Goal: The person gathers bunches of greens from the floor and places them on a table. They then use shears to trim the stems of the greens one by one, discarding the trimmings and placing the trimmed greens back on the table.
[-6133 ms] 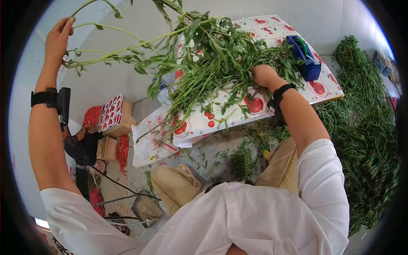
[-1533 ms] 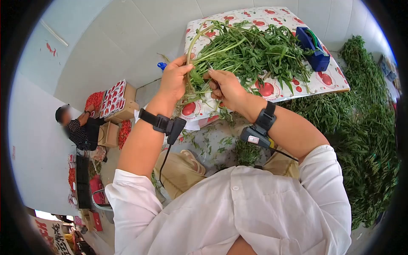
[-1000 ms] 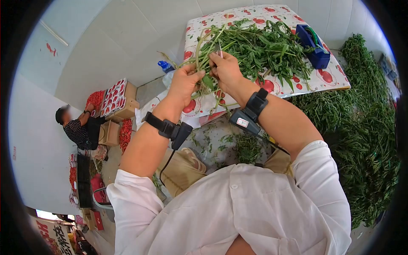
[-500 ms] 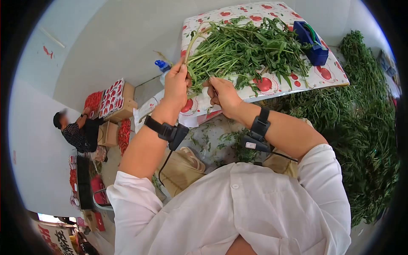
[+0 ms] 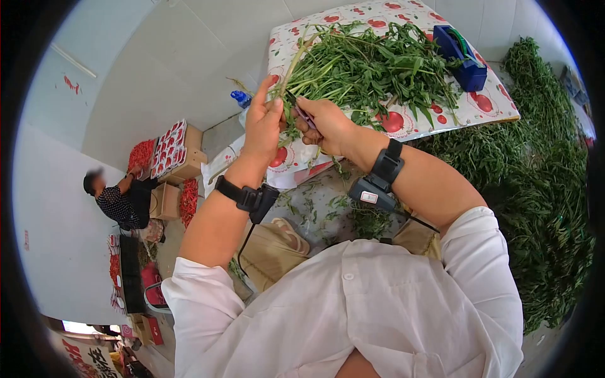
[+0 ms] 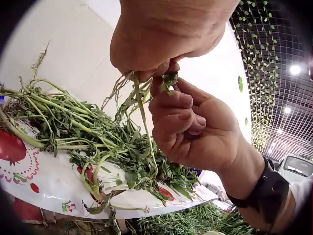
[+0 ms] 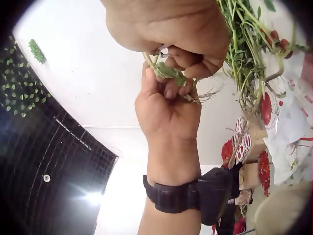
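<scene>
In the head view my left hand point(image 5: 261, 129) grips the lower end of a long pale green plant stem point(image 5: 291, 68), with its thumb and forefinger pointing up along it. My right hand point(image 5: 329, 128), close beside it, curls round a small knife point(image 5: 305, 117) with a slim handle. Most of the blade is hidden; a glint of metal shows under the fingers in the right wrist view. A small green leaf point(image 7: 170, 72) and thin roots point(image 6: 116, 90) stick out between the two hands. Behind them, leafy cut plants point(image 5: 384, 66) lie heaped on the table.
The table has a fruit-patterned cover point(image 5: 282, 39). A blue tape dispenser point(image 5: 461, 60) stands at its right end, and a blue-capped bottle point(image 5: 241, 98) is left of it. More greens point(image 5: 542, 208) pile up on the right floor. Another person point(image 5: 123, 200) sits far left beside boxes point(image 5: 183, 154).
Earlier the left arm stretched far left with long stems; now both hands meet at the table's left front. Over the last second the right hand has dropped from the stems down beside the left.
</scene>
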Demonstrator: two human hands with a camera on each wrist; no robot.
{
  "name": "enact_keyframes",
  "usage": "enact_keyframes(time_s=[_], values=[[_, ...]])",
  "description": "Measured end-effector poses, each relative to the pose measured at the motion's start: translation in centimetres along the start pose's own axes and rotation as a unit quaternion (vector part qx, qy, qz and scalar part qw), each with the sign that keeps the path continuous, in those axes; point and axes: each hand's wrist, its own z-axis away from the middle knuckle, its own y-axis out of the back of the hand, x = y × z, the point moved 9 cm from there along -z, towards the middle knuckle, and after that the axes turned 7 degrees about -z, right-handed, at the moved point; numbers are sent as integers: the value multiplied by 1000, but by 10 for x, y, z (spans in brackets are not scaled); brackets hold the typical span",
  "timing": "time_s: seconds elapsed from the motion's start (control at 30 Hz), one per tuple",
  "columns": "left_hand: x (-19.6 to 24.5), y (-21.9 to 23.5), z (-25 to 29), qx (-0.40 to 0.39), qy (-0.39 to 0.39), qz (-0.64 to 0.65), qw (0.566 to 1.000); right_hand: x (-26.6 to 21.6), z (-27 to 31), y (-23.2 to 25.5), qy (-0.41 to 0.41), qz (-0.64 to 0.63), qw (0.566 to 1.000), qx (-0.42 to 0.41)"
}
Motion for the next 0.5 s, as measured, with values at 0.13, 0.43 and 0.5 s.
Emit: enact_keyframes(time_s=[0.13, 0.43, 0.5], values=[[2, 1, 0, -5, -2, -20, 1000, -4, 2, 0, -12, 34, 999, 12], [-4, 1, -3, -16, -4, -30, 999, -13, -5, 5, 54, 55, 997, 18], [-5, 4, -4, 10, 11, -14, 1000, -17, -4, 11, 70, 65, 994, 45]])
